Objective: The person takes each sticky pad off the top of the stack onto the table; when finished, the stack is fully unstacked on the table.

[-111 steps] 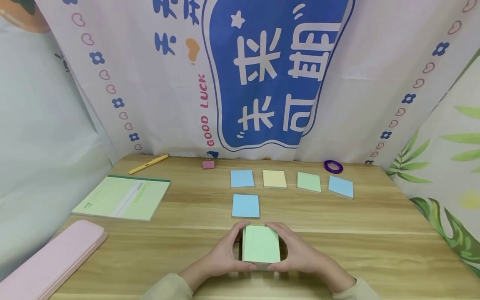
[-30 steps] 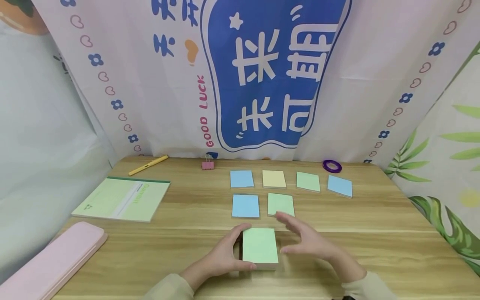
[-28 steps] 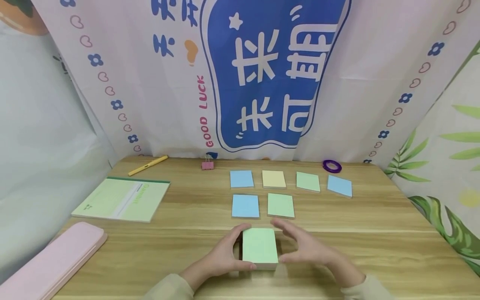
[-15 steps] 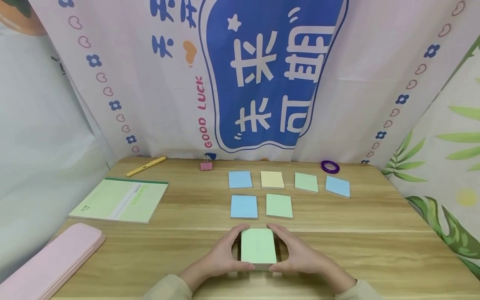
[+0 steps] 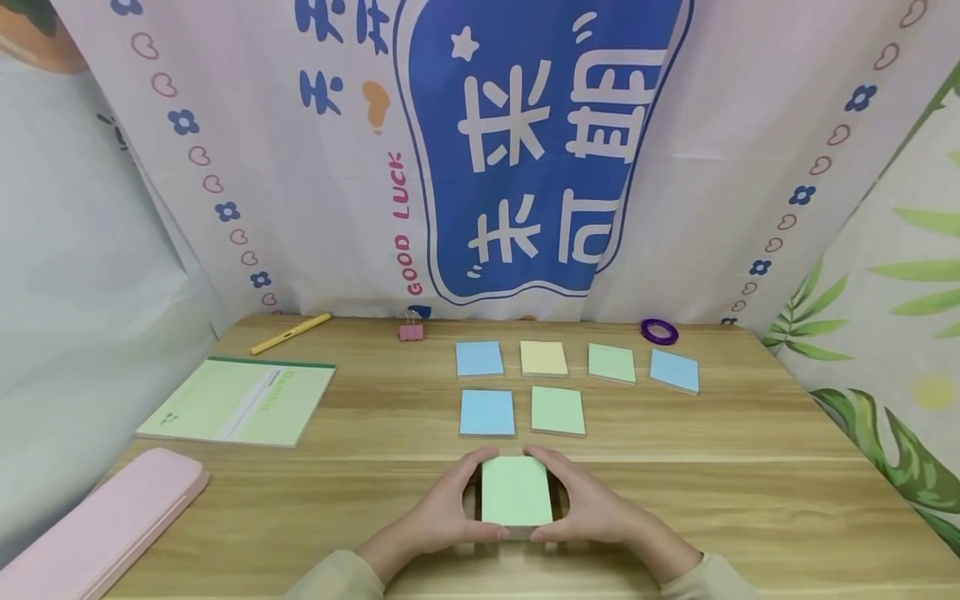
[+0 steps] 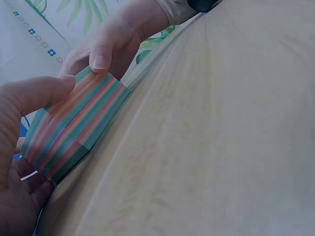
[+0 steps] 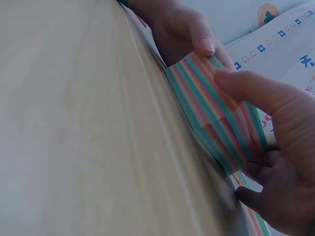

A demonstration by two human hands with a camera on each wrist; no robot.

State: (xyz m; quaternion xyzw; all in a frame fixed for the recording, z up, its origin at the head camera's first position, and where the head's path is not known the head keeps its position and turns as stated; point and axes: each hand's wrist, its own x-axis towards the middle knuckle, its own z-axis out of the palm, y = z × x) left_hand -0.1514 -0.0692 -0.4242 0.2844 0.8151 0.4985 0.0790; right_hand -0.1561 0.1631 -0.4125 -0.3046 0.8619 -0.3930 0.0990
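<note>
Right at the near edge of the table [image 5: 750, 467], both hands are wrapped around a thick pad [image 5: 516, 490] of sticky notes. The left hand [image 5: 438, 512] grips its left side, thumb on the near edge and fingers curled round the far corner, and the right hand [image 5: 592, 508] mirrors that on the right side. So the two hands sit close together with only the pad between them, both clamped on it. The pad sits on the table, green sheet on top, and the wrist views show its edge is striped in pink, yellow, green and blue layers.

Just past the fingertips lie two loose notes side by side, a blue note [image 5: 487, 412] on the left and a green note [image 5: 557, 410] on the right. Beyond those is a row of four more notes [image 5: 543, 357]: blue, yellow, green, blue. Further out past that row there's a pink clip [image 5: 409, 331] off toward the left and a purple tape ring [image 5: 659, 332] off to the right.

Well out to the left of the left hand are a green notebook [image 5: 240, 400], a yellow pen [image 5: 290, 332] beyond it, and a pink case [image 5: 105, 525] at the near left corner.
</note>
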